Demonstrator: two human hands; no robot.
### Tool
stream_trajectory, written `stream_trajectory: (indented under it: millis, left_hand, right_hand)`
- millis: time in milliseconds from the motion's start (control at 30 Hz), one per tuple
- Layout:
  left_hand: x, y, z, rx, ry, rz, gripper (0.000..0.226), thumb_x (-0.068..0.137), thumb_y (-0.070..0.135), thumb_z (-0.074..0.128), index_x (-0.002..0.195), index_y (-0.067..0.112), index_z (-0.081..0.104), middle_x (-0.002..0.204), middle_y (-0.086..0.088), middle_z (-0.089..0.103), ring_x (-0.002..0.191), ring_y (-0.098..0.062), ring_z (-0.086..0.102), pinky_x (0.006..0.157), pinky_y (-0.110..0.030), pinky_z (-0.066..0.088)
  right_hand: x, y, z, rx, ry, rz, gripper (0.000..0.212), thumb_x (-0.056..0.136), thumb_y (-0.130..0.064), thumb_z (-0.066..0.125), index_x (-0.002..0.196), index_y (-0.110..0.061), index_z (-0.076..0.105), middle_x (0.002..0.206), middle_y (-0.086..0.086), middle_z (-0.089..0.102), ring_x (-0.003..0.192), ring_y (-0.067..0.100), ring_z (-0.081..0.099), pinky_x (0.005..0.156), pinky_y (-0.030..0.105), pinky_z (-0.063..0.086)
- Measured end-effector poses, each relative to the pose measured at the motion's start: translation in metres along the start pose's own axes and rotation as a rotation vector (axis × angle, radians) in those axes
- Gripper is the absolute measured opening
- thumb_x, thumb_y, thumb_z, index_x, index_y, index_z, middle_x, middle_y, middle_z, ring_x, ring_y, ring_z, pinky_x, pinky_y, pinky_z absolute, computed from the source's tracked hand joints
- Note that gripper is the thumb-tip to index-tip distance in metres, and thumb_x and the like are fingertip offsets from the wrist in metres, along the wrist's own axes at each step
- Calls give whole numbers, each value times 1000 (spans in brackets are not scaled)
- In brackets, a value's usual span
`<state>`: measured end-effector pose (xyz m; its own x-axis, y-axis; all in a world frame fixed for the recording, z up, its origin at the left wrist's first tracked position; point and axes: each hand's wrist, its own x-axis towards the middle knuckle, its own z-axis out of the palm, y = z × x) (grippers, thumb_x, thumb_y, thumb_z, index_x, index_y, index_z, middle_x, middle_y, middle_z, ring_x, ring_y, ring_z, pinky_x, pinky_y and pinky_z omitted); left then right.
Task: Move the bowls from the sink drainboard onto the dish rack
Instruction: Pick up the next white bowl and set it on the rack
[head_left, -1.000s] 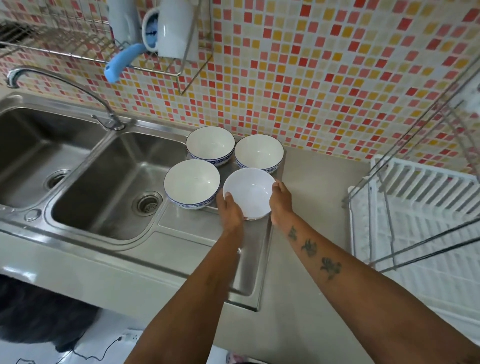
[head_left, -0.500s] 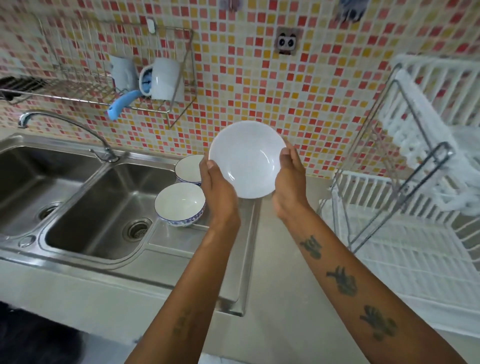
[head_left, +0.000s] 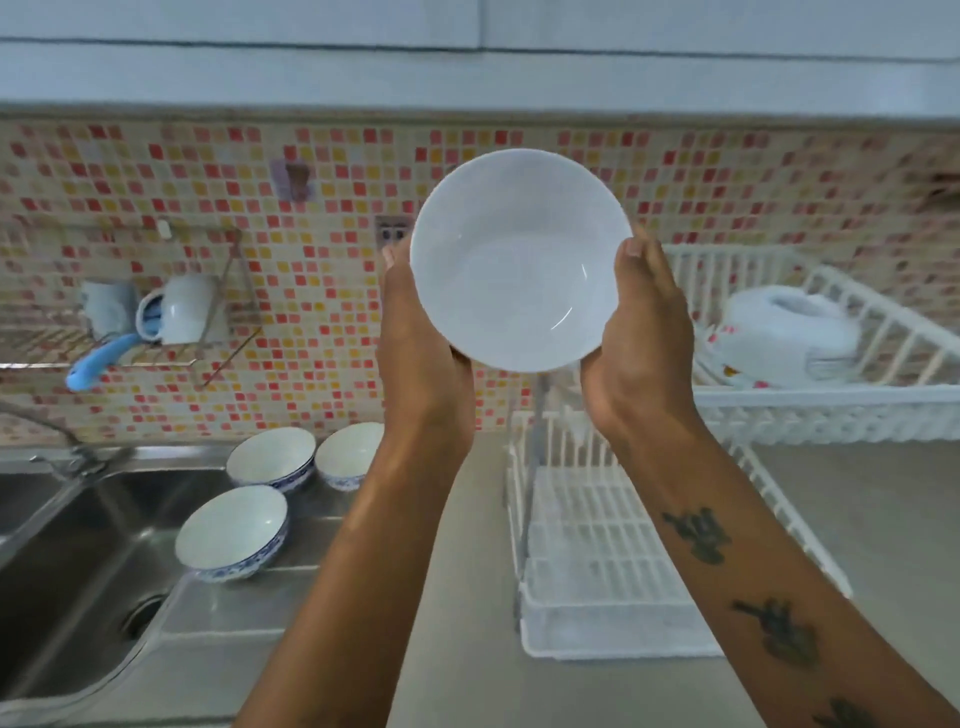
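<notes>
Up in front of the tiled wall (head_left: 727, 182) I hold a white bowl (head_left: 519, 260) between both hands, its mouth tipped toward me. My left hand (head_left: 421, 353) cups the lower left rim and my right hand (head_left: 641, 338) the right rim, thumbs on the edge; the other fingers curl behind the bowl, out of sight. To the right stands the rack (head_left: 831, 410), with white dishes already lying in its upper tier and the lower tier beneath my right wrist. Three patterned bowls (head_left: 234, 530) wait on the drainboard (head_left: 223, 613) beside the sink (head_left: 78, 597). I judge the risk is a slip: I grip only by the edges, so a wet rim could slide. It could also knock the stacked dishes as I set it down.
</notes>
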<state>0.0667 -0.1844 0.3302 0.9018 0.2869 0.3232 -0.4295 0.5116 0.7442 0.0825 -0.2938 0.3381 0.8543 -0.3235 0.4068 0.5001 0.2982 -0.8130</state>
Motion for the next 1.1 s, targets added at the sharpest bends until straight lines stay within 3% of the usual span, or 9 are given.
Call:
stream_trajectory:
  millis: [200, 367, 533, 600, 667, 733, 833, 1000, 1100]
  left_hand:
    - [21, -4, 92, -199, -544, -589, 56, 94, 53, 32, 140, 28, 50, 141, -9, 55, 126, -36, 53, 96, -48, 46]
    - [34, -27, 157, -136, -805, -817, 63, 88, 63, 40, 137, 26, 50, 139, -13, 53, 122, -41, 52, 104, -60, 35]
    - [52, -55, 194, 2, -735, -725, 69, 85, 74, 39, 122, 21, 60, 115, -19, 69, 102, -42, 67, 88, -59, 51]
    - [53, -67, 205, 91, -662, -657, 57, 84, 71, 46, 101, 19, 64, 90, -17, 74, 78, -36, 73, 72, -54, 57]
    - [54, -83, 214, 272, -575, -500, 48, 84, 65, 53, 99, 20, 63, 92, -15, 69, 72, -29, 73, 68, -46, 60]
    - [56, -103, 219, 478, -538, -313, 59, 82, 59, 63, 121, 15, 58, 109, -17, 66, 86, -28, 72, 81, -45, 60]
    - [56, -130, 218, 630, -517, -151, 97, 75, 49, 76, 148, 14, 21, 137, -16, 47, 113, -33, 59, 101, -47, 49]
    - [59, -166, 208, 768, -612, -15, 126, 64, 45, 86, 151, 31, -5, 146, -12, 39, 118, -24, 50, 98, -36, 45]
    - [59, -180, 203, 846, -639, -41, 134, 60, 38, 90, 150, 33, -9, 150, -10, 35, 127, -26, 46, 105, -42, 44]
  right_hand:
    - [48, -62, -75, -78, 104, -312, 27, 103, -23, 36, 117, -29, 58, 111, -17, 61, 107, 6, 59, 91, 27, 52]
    - [99, -87, -140, -120, -47, -562, 30, 103, -16, 35, 124, -21, 55, 127, -1, 57, 129, 27, 49, 107, 50, 42]
    - [147, -109, -193, -180, -72, -351, 35, 90, -12, 39, 98, -29, 68, 101, -9, 70, 95, 10, 65, 81, 30, 53]
    - [163, -112, -210, -299, -14, -213, 33, 92, -17, 36, 99, -20, 68, 93, -4, 71, 81, 10, 66, 72, 26, 50]
    - [176, -112, -221, -408, -31, -64, 42, 97, -32, 33, 111, -9, 65, 96, 5, 69, 81, 17, 65, 75, 31, 50]
    - [181, -113, -227, -561, -136, 63, 60, 100, -51, 20, 109, -11, 63, 102, 10, 67, 89, 21, 63, 83, 36, 49]
    - [186, -108, -233, -711, -248, 189, 63, 96, -62, 11, 94, -22, 60, 105, 9, 64, 99, 23, 59, 95, 40, 45]
    - [194, -82, -239, -801, -298, 168, 41, 100, -36, 37, 98, -3, 61, 86, 15, 61, 77, 27, 58, 78, 40, 50]
    - [198, -65, -246, -791, -242, 206, 22, 93, -23, 44, 106, -7, 50, 94, 6, 51, 86, 24, 53, 75, 39, 46]
